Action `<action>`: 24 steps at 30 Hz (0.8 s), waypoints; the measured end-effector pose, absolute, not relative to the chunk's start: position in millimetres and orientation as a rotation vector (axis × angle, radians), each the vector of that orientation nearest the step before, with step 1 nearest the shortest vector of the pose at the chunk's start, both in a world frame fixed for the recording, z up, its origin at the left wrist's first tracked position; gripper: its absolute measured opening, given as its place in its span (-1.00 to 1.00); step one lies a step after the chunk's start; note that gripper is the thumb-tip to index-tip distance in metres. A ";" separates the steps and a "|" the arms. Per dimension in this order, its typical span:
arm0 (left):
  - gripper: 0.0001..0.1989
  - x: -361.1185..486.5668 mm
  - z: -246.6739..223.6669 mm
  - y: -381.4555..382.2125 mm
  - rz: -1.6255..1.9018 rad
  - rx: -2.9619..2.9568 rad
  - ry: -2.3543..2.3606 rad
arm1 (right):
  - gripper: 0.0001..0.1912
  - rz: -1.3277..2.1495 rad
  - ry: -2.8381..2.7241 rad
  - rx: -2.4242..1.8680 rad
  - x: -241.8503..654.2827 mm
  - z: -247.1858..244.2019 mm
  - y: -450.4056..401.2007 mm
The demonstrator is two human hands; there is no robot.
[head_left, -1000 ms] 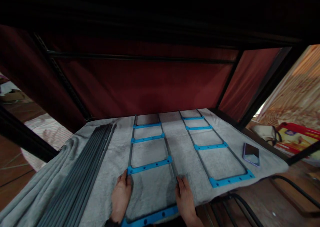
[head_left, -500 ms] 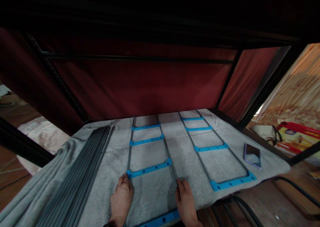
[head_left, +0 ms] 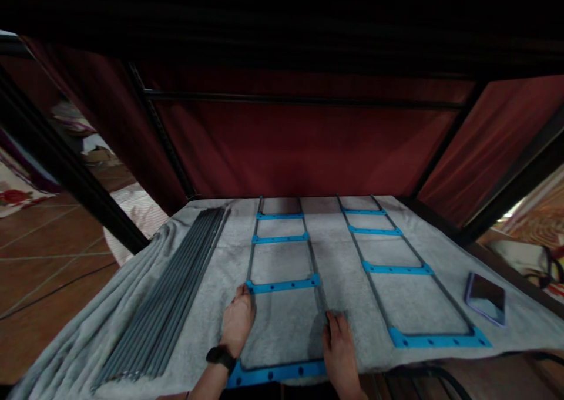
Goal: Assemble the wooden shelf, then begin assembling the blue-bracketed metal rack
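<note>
A: Head view: where's the left frame (head_left: 282, 285)?
B: Blanket's (head_left: 346, 282) far edge to near edge.
A: Grip?
B: Left fingers (head_left: 242, 292) at bar (head_left: 287, 285) end, right fingers (head_left: 335, 322) on right rod (head_left: 323, 300); bunched, can't tell if clamped. I'd press evenly.

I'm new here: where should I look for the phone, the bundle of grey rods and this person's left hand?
Phone (head_left: 485, 298): head view, middle of its dark screen.
Bundle of grey rods (head_left: 173, 294): head view, about halfway along its length.
Left hand (head_left: 238, 319): head view, back of the hand.
</note>
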State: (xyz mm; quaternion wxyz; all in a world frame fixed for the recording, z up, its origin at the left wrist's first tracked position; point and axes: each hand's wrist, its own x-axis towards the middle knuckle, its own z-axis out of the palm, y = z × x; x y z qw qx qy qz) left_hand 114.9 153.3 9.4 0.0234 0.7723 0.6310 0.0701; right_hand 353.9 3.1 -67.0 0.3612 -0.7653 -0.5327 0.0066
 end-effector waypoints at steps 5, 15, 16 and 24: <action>-0.56 111.2 7.8 150.0 0.283 2.322 1.973 | -0.49 -0.009 -1.391 -1.943 358.7 -72.2 4.2; -0.57 101.3 0.5 145.3 0.500 2.221 1.889 | -0.52 -0.086 -1.441 -1.919 359.0 -71.4 10.6; -0.58 100.8 -0.5 145.5 0.517 2.220 1.866 | -0.53 -0.101 -1.454 -1.926 358.4 -72.8 12.1; -0.58 96.7 -1.4 157.9 0.584 2.051 1.782 | -0.54 -0.152 -1.432 -1.953 362.5 -94.5 22.3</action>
